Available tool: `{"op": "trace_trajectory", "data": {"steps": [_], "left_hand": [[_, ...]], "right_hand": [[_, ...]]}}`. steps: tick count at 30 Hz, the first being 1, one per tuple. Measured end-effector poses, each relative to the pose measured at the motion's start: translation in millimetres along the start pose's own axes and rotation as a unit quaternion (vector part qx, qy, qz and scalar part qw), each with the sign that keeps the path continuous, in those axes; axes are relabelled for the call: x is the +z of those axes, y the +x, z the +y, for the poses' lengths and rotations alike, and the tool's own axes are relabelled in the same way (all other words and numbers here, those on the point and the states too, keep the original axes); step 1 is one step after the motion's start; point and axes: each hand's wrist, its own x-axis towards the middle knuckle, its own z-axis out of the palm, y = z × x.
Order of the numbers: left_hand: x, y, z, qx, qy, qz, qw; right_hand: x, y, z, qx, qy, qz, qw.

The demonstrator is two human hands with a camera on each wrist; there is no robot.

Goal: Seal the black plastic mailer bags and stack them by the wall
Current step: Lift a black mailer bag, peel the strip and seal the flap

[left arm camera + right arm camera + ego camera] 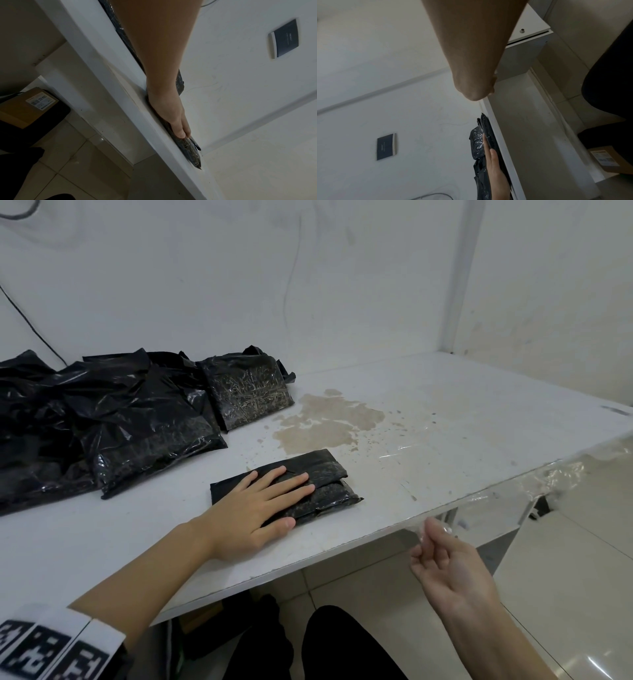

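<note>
A folded black mailer bag [329, 474] lies near the front edge of the white table [445, 412]. My left hand [294, 503] presses flat on it with straight, spread fingers; the left wrist view shows that hand [171, 115] lying on the thin bag [190, 151]. My right hand [428, 539] hovers just off the table's front edge, palm up, fingers curled, pinching the end of a strip of clear tape [496, 494] that runs along the edge to the right. A pile of black mailer bags [102, 419] sits at the back left by the wall.
One packed bag [250, 395] lies at the right end of the pile. A brown stain [329, 419] marks the tabletop behind the folded bag. A cardboard box [25, 106] stands on the floor under the table. My dark-trousered knees [342, 645] are below the front edge.
</note>
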Motion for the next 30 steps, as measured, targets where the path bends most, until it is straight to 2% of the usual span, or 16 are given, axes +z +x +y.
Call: {"op": "trace_trajectory", "data": {"steps": [7, 19, 25, 30], "left_hand": [[-3, 0, 2, -0.008, 0.001, -0.012, 1.0], [-4, -1, 3, -0.012, -0.004, -0.005, 1.0], [-4, 0, 6, -0.009, 0.008, -0.008, 1.0], [-6, -3, 7, -0.018, -0.003, 0.021, 1.0]], "right_hand": [[34, -9, -28, -0.07, -0.025, -0.063, 0.995], [150, 8, -52, -0.016, -0.074, -0.166, 0.983], [211, 9, -79, -0.026, -0.08, -0.233, 0.969], [235, 8, -71, 0.018, -0.111, -0.274, 0.955]]}}
